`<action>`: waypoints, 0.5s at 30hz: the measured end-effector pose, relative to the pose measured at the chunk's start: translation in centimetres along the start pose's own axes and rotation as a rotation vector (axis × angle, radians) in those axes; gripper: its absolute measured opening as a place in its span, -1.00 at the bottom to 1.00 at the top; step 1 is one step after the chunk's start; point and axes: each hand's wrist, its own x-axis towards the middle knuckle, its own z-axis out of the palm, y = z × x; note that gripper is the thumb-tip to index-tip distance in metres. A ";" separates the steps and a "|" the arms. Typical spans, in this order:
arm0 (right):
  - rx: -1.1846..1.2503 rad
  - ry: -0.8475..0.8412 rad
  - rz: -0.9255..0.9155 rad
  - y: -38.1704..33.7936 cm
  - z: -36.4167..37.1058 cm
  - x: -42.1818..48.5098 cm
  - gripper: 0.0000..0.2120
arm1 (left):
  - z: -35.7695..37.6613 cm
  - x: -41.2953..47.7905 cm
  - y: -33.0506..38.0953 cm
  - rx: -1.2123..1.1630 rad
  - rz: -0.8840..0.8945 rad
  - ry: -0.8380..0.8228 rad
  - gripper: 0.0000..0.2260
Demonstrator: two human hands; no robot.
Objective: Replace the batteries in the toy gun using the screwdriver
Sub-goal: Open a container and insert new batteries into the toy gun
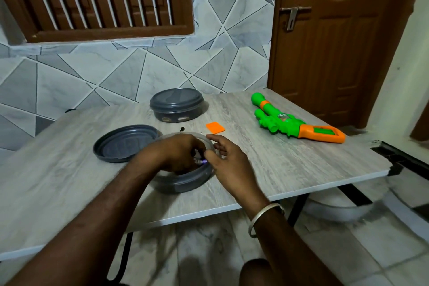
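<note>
A green and orange toy gun lies on the table's right side. Its orange battery cover lies loose on the table, left of the gun. In front of me stands an open round grey container. My left hand reaches into it with fingers curled around a small purple battery. My right hand rests against the container's right rim, its fingers close to the battery. A small dark object, perhaps the screwdriver, lies just behind the container; a tiny screw lies near it.
The container's grey lid lies upside down to the left. A second, closed grey container stands farther back. The table ends near my right; a tiled wall and a brown door stand behind it.
</note>
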 end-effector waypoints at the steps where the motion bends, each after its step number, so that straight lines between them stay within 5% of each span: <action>1: -0.003 -0.001 -0.002 0.0 0.0 0.0 -0.60 | 0.1 0.0 0.2 0.042 0.010 0.015 -0.68; 15: -0.030 0.003 -0.015 0.2 0.2 0.1 -0.62 | 1.0 -0.6 -0.8 0.024 0.183 0.141 -0.75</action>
